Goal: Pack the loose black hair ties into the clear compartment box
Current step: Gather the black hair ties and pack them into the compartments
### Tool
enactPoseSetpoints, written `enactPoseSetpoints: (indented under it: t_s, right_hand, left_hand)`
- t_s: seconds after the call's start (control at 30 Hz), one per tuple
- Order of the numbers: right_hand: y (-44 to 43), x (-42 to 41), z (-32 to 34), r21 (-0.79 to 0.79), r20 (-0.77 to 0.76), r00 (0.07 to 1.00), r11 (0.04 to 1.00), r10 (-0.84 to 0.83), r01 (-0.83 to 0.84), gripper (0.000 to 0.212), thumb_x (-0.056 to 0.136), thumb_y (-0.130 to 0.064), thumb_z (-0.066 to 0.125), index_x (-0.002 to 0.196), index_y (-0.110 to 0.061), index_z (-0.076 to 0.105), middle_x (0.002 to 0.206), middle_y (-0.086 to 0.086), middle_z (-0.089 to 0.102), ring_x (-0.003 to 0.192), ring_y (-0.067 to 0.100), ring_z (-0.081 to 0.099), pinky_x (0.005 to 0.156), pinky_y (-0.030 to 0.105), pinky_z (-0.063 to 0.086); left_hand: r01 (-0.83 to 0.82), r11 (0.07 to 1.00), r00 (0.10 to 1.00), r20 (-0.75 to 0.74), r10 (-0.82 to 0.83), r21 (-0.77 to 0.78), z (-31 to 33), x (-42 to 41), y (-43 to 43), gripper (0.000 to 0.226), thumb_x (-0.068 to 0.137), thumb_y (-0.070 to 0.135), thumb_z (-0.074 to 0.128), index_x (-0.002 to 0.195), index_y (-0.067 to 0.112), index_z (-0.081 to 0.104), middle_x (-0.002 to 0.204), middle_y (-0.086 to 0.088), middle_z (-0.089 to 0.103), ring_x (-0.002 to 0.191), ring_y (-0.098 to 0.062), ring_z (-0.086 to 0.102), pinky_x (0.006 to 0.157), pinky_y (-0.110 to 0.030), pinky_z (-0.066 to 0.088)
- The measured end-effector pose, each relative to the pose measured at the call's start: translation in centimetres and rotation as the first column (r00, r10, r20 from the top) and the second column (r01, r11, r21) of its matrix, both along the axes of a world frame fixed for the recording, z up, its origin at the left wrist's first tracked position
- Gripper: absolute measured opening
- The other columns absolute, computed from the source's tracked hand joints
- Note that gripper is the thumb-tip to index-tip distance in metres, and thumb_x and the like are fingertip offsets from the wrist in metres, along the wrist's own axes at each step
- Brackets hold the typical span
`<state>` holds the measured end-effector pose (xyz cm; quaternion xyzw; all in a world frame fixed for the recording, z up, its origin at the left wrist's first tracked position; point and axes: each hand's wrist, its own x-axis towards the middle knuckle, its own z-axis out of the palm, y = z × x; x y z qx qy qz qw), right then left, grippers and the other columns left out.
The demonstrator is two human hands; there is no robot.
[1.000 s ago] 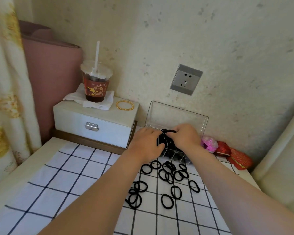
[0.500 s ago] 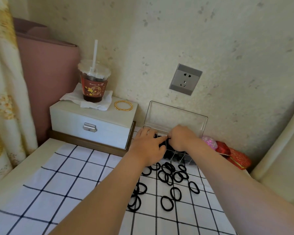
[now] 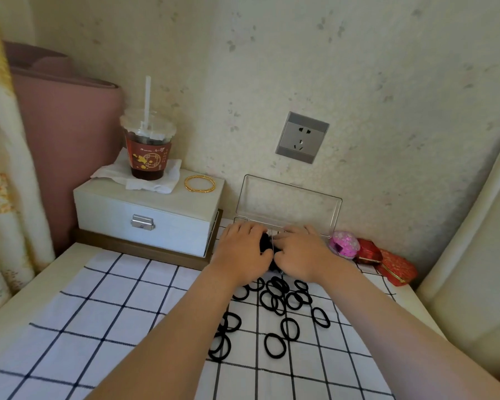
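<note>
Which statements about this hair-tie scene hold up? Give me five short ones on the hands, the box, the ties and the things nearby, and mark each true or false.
1. The left hand and the right hand are both at the clear compartment box. True.
2. Every black hair tie is packed. False: many lie loose on the checked cloth.
3. A gold bangle lies on the white drawer box, beside the drink cup. True.
4. The compartment box is shut. False: its lid stands open toward the wall.
5. A plug sits in the wall socket. False: nothing is plugged in.
</note>
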<state>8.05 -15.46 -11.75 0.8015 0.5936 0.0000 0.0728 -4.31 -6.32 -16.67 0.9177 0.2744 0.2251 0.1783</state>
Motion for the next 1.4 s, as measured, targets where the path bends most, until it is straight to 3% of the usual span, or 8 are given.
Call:
enactPoseSetpoints:
  t_s: [0.13, 0.33, 0.5, 0.67, 0.8, 0.93, 1.2, 1.4]
  right_hand:
    - [0.2, -0.3, -0.5, -0.034, -0.024, 1.000, 0.999, -0.015, 0.014, 0.048, 0.094, -0.032, 0.036, 0.138, -0.027, 0.054, 0.153, -0.010, 0.042, 0.150, 0.019, 0.015, 0.120, 0.051, -0.005]
    - [-2.2, -0.1, 0.7, 0.195, -0.399, 0.916, 0.980, 0.043, 0.039, 0.039, 0.079, -0.015, 0.049, 0.114, -0.017, 0.066, 0.111, -0.001, 0.064, 0.110, 0.022, 0.057, 0.097, 0.043, 0.046]
    - [-6.4, -1.1, 1.0, 0.376, -0.379, 0.922, 0.924, 0.079, 0.076, 0.046, 0.090, -0.008, 0.052, 0.134, -0.017, 0.062, 0.132, -0.004, 0.061, 0.119, 0.012, 0.056, 0.104, 0.023, 0.041]
    - [-10.4, -1.4, -1.2, 0.314, -0.391, 0.920, 0.944, 0.034, 0.099, 0.038, 0.095, -0.013, 0.053, 0.129, -0.024, 0.064, 0.117, -0.005, 0.058, 0.110, 0.013, 0.057, 0.096, 0.028, 0.047]
    - [-12.0, -1.5, -3.4, 0.112, -0.409, 0.908, 0.982, -0.094, 0.152, 0.064, 0.095, -0.026, 0.051, 0.156, -0.028, 0.028, 0.162, 0.002, 0.024, 0.150, 0.021, 0.021, 0.119, 0.037, 0.028]
    - [-12.6, -2.3, -4.5, 0.008, -0.467, 0.879, 0.993, -0.099, 0.116, 0.067, 0.100, -0.025, 0.044, 0.159, -0.028, 0.013, 0.168, -0.001, -0.001, 0.154, 0.018, -0.001, 0.125, 0.035, 0.009]
    - [-13.6, -3.0, -2.3, 0.067, -0.596, 0.803, 0.994, -0.029, 0.085, 0.057, 0.098, -0.004, 0.039, 0.149, -0.029, 0.043, 0.158, -0.002, 0.036, 0.144, 0.016, 0.035, 0.112, 0.025, 0.031]
    - [-13.0, -1.3, -2.6, 0.277, -0.565, 0.823, 0.927, -0.056, 0.253, 0.031, 0.103, -0.018, 0.045, 0.129, -0.025, 0.062, 0.119, 0.000, 0.065, 0.102, 0.018, 0.064, 0.089, 0.032, 0.052]
  left_hand:
    - [0.016, 1.000, 1.000, -0.006, -0.016, 0.015, -0.2, -0.2, 0.1, 0.051, 0.094, 0.043, 0.044, 0.143, 0.027, 0.040, 0.147, 0.002, 0.040, 0.138, -0.020, 0.027, 0.115, -0.035, 0.017]
    - [0.086, 0.991, 0.995, 0.035, -0.090, 0.102, 0.1, -1.7, -1.2, 0.055, 0.090, 0.034, 0.051, 0.143, 0.024, 0.039, 0.149, 0.000, 0.034, 0.141, -0.020, 0.020, 0.118, -0.037, 0.016]
    - [0.137, 0.951, 0.987, 0.045, -0.155, 0.278, 0.4, -3.2, -3.9, 0.037, 0.080, 0.021, 0.055, 0.118, 0.021, 0.055, 0.124, 0.004, 0.045, 0.117, -0.016, 0.038, 0.102, -0.030, 0.035]
    - [0.218, 0.969, 0.976, -0.031, -0.216, 0.118, 0.2, -3.9, -6.6, 0.036, 0.091, 0.029, 0.055, 0.126, 0.021, 0.055, 0.124, 0.006, 0.049, 0.115, -0.012, 0.040, 0.099, -0.031, 0.041]
    - [0.214, 0.974, 0.925, -0.306, -0.225, -0.068, -0.7, -4.5, -9.3, 0.072, 0.096, 0.053, 0.046, 0.156, 0.024, 0.020, 0.162, 0.007, 0.012, 0.150, -0.015, 0.005, 0.122, -0.035, 0.014]
    - [0.182, 0.981, 0.904, -0.382, -0.192, -0.062, -0.8, -5.4, -10.9, 0.074, 0.098, 0.053, 0.042, 0.157, 0.025, 0.007, 0.165, 0.007, -0.001, 0.151, -0.016, -0.007, 0.123, -0.034, 0.003]
    - [0.117, 0.977, 0.953, -0.257, -0.161, -0.176, 2.0, -7.6, -9.9, 0.046, 0.098, 0.035, 0.054, 0.143, 0.032, 0.046, 0.147, 0.011, 0.042, 0.140, -0.008, 0.027, 0.115, -0.026, 0.022]
    - [-0.044, 0.990, 0.948, -0.317, -0.001, -0.133, 3.9, -9.7, -8.2, 0.033, 0.092, 0.003, 0.050, 0.105, 0.031, 0.064, 0.112, 0.009, 0.054, 0.107, -0.010, 0.052, 0.095, -0.025, 0.046]
